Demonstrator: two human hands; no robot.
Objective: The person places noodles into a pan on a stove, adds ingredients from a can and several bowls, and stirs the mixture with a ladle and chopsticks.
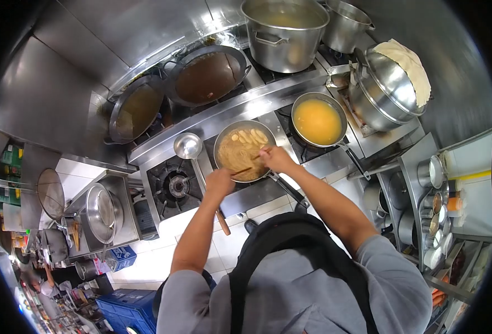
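A frying pan (222, 139) sits on the stove in front of me. In it lies a mass of thin tan noodles (236, 156), with pale oval pieces (249, 136) grouped at the far side. My left hand (220, 182) is closed around a thin brown wooden stick, apparently a chopstick (242, 171), which reaches over the noodles. From the pan's right edge, my right hand (278, 158) grips another such stick, largely hidden by the fingers. The pan's handle (289, 190) points toward me, free of both hands. Left of the pan rests a ladle (188, 146) with a wooden-ended handle.
At right stands a pan of yellow-orange liquid (317, 121). Two woks (207, 75) and a large stockpot (286, 47) occupy the back burners. A lidded steamer pot (377, 89) is at far right. An unused-looking burner (178, 186) lies left. A person (50, 284) appears at lower left.
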